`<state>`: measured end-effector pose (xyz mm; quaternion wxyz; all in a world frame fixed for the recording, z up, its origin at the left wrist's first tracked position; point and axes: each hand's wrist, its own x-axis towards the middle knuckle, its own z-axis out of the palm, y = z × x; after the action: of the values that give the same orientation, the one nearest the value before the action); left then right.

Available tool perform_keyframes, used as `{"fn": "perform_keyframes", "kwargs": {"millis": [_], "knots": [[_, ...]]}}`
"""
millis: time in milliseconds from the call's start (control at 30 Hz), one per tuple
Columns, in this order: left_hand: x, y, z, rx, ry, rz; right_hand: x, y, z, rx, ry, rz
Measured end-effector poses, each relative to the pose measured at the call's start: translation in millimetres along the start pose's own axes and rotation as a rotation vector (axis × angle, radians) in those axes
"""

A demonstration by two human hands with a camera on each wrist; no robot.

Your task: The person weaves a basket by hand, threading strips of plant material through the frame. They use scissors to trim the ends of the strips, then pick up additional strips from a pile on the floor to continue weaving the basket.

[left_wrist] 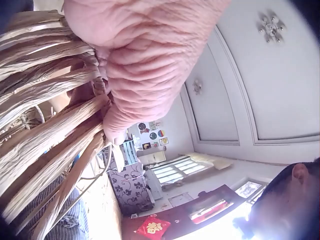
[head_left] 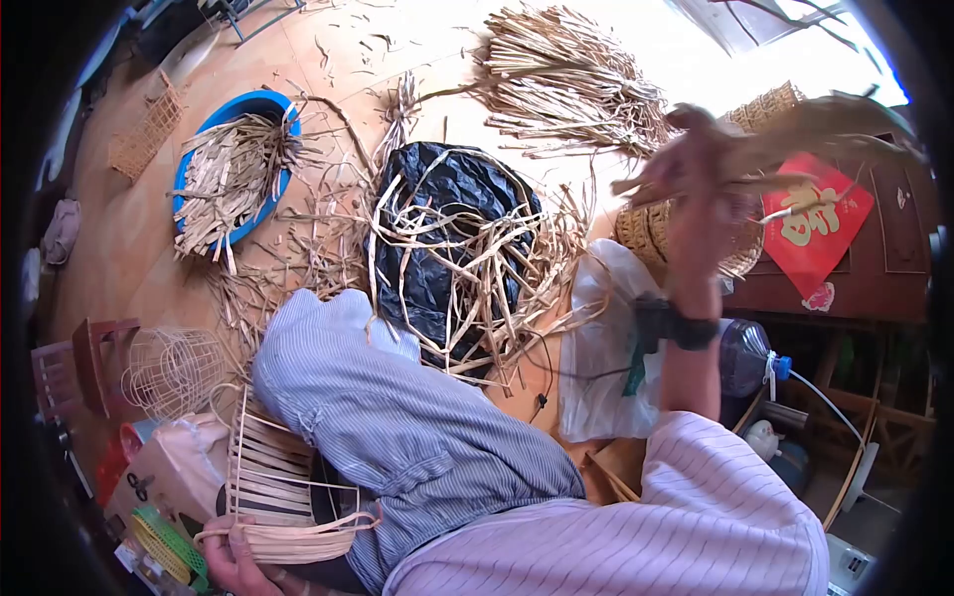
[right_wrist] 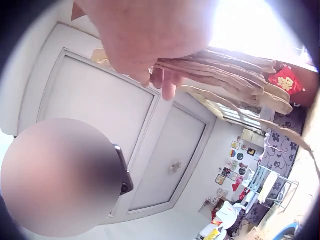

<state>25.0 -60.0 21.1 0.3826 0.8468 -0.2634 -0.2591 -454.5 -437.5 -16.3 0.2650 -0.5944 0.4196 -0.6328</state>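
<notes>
At the lower left of the head view, my left hand [head_left: 238, 561] grips the edge of a half-woven basket [head_left: 298, 541] of pale strips on a frame with bare spokes. In the left wrist view the thumb [left_wrist: 117, 122] presses on its rim beside the flat strips [left_wrist: 45, 115]. My right hand [head_left: 696, 164], blurred and raised at the upper right, holds a bundle of dry brown strips [head_left: 825, 134]. The right wrist view shows the fingers [right_wrist: 167, 85] curled round that bundle [right_wrist: 225, 75].
Loose strips lie over a black plastic bag [head_left: 422, 179] on the floor. Beyond are a blue basin [head_left: 182, 184] of strips and a large stalk pile [head_left: 566, 79]. A water bottle [head_left: 743, 353] and clear plastic bag [head_left: 606, 387] stand at right, a wire frame [head_left: 174, 372] at left.
</notes>
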Motion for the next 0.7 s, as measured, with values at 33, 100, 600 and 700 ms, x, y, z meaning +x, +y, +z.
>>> {"fn": "perform_keyframes", "kwargs": {"millis": [33,100,600,700], "knots": [[-9.2,24.2,10.1,0.077,0.047,-0.039,-15.1,14.0,10.7,0.118,-0.046,0.082],[-14.9,38.9,16.4,0.172,0.092,-0.062,-63.6,69.8,13.8,0.159,-0.094,0.336],[-14.5,50.2,20.7,0.242,0.084,-0.062,-281.8,185.2,-89.3,0.107,0.403,0.993],[-17.0,57.1,22.5,0.261,0.073,-0.064,-199.2,175.9,-90.0,0.090,0.512,0.772]]}}
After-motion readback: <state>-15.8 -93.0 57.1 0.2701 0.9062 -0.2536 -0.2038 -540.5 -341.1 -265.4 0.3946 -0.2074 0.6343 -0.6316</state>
